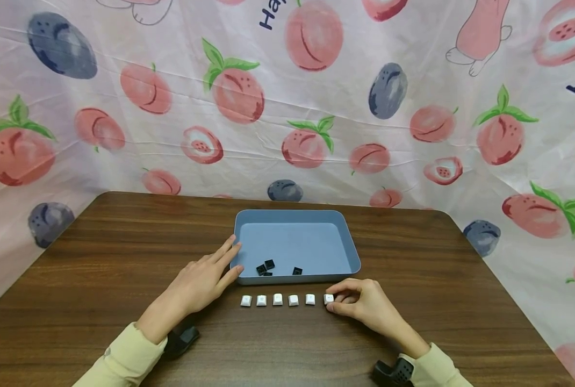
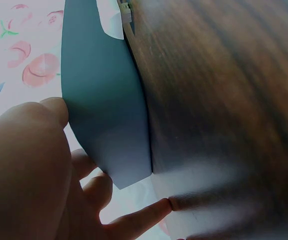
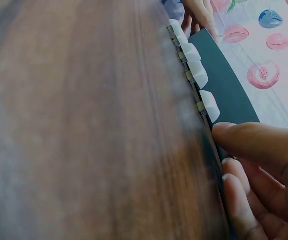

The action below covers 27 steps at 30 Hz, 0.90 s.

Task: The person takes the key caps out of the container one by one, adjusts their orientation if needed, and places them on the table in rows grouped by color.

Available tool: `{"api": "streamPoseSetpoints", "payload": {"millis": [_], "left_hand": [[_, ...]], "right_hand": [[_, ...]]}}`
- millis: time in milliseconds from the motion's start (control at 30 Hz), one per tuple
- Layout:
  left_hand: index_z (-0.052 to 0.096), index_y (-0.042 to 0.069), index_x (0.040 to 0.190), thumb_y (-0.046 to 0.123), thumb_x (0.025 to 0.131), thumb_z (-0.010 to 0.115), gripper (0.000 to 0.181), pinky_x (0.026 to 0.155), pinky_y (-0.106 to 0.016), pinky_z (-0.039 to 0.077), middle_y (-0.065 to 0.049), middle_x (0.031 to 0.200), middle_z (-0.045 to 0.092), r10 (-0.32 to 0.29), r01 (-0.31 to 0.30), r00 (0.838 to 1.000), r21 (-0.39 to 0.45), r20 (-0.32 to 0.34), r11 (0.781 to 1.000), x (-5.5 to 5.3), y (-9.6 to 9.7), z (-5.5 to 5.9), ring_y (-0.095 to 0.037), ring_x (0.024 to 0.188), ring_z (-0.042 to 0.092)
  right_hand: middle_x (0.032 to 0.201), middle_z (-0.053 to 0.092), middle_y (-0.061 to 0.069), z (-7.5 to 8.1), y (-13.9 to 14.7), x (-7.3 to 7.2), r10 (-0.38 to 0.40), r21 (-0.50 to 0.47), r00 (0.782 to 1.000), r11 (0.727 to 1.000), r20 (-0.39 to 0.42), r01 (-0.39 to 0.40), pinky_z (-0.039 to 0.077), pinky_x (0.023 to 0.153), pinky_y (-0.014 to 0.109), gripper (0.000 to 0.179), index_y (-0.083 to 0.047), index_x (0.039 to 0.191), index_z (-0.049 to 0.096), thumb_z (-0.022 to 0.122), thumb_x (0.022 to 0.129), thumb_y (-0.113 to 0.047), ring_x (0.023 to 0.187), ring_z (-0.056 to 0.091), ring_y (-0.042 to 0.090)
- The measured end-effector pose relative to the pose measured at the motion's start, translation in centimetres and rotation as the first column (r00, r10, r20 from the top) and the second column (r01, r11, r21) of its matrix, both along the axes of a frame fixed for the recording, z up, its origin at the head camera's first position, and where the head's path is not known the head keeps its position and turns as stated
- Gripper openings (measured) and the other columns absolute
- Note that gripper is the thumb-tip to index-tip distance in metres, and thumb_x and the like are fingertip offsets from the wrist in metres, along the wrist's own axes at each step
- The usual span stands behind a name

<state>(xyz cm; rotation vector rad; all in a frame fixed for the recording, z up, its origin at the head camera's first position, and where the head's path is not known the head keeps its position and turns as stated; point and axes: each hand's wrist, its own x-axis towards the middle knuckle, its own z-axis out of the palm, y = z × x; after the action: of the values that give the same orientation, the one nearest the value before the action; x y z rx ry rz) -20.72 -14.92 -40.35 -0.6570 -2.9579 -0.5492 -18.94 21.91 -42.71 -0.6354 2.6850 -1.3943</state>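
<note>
Several white keycaps stand in a row in front of a blue tray. My right hand pinches the rightmost white keycap between thumb and index finger, at the table surface. In the right wrist view that keycap is hidden by the fingers, and the neighbouring keycap shows small pale parts beneath it. My left hand rests against the tray's left side with its fingers fairly straight. In the left wrist view its thumb touches the tray's edge, the other fingers spread beyond.
A few small black square pieces lie inside the tray along its front wall, mostly toward the left. Brown wood table surrounds the tray. A fruit-print cloth hangs behind the table and along both sides.
</note>
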Motion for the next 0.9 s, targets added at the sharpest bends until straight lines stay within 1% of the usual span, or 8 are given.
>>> {"api": "streamPoseSetpoints", "payload": {"millis": [133, 233, 400, 500, 667, 900], "left_hand": [[0.035, 0.012, 0.160, 0.048, 0.109, 0.041, 0.063, 0.096, -0.068, 0.045, -0.011, 0.169, 0.025, 0.007, -0.007, 1.000, -0.001, 0.004, 1.000, 0.02, -0.09, -0.07, -0.048, 0.130, 0.055], [0.034, 0.012, 0.161, 0.047, 0.109, 0.042, 0.063, 0.097, -0.068, 0.044, -0.011, 0.169, 0.024, 0.010, -0.010, 1.000, -0.001, 0.009, 1.000, 0.04, -0.16, -0.17, -0.048, 0.131, 0.054], [0.034, 0.012, 0.161, 0.048, 0.109, 0.041, 0.063, 0.098, -0.067, 0.044, -0.010, 0.169, 0.024, 0.010, -0.010, 1.000, 0.001, 0.006, 1.000, -0.06, -0.19, -0.28, -0.048, 0.131, 0.054], [0.033, 0.013, 0.161, 0.048, 0.109, 0.042, 0.063, 0.098, -0.068, 0.044, -0.010, 0.169, 0.024, 0.011, -0.011, 1.000, 0.003, 0.009, 1.000, -0.17, -0.07, -0.26, -0.048, 0.132, 0.054], [0.033, 0.012, 0.161, 0.047, 0.109, 0.042, 0.063, 0.098, -0.068, 0.044, -0.011, 0.169, 0.024, 0.011, -0.011, 1.000, 0.005, 0.011, 1.000, -0.06, -0.12, -0.24, -0.048, 0.131, 0.054], [0.034, 0.012, 0.161, 0.048, 0.109, 0.040, 0.063, 0.098, -0.067, 0.045, -0.011, 0.169, 0.024, 0.011, -0.011, 1.000, 0.005, 0.003, 1.000, -0.06, -0.19, -0.25, -0.048, 0.131, 0.054]], "right_hand": [[0.078, 0.072, -0.004, -0.20, -0.09, -0.09, -0.011, 0.029, 1.000, 1.000, 0.014, 0.010, 0.055, 0.061, 0.024, 0.022, -0.016, 0.104, 0.079, 0.085, 0.084, -0.022, 0.065, 0.066, 0.005], [0.077, 0.071, -0.004, -0.31, -0.14, -0.18, -0.017, 0.036, 0.999, 0.999, 0.029, 0.016, 0.053, 0.058, 0.023, 0.023, -0.015, 0.104, 0.079, 0.086, 0.083, -0.023, 0.062, 0.064, 0.005], [0.076, 0.068, -0.002, -0.28, -0.24, -0.36, -0.011, 0.031, 0.999, 0.999, 0.031, 0.010, 0.048, 0.054, 0.021, 0.024, -0.014, 0.102, 0.079, 0.087, 0.081, -0.022, 0.059, 0.058, 0.004], [0.077, 0.068, -0.001, -0.15, -0.16, -0.39, -0.004, 0.022, 0.999, 1.000, 0.045, 0.003, 0.048, 0.054, 0.021, 0.026, -0.013, 0.104, 0.079, 0.087, 0.082, -0.022, 0.059, 0.057, 0.004], [0.079, 0.068, 0.000, -0.10, -0.17, -0.32, 0.016, 0.006, 0.998, 1.000, 0.067, -0.016, 0.048, 0.055, 0.021, 0.029, -0.013, 0.109, 0.078, 0.087, 0.082, -0.020, 0.060, 0.057, 0.005], [0.079, 0.070, 0.000, -0.06, -0.07, -0.37, 0.030, 0.025, 0.998, 0.999, 0.051, -0.031, 0.051, 0.057, 0.022, 0.030, -0.012, 0.111, 0.077, 0.086, 0.083, -0.020, 0.061, 0.060, 0.006]]}}
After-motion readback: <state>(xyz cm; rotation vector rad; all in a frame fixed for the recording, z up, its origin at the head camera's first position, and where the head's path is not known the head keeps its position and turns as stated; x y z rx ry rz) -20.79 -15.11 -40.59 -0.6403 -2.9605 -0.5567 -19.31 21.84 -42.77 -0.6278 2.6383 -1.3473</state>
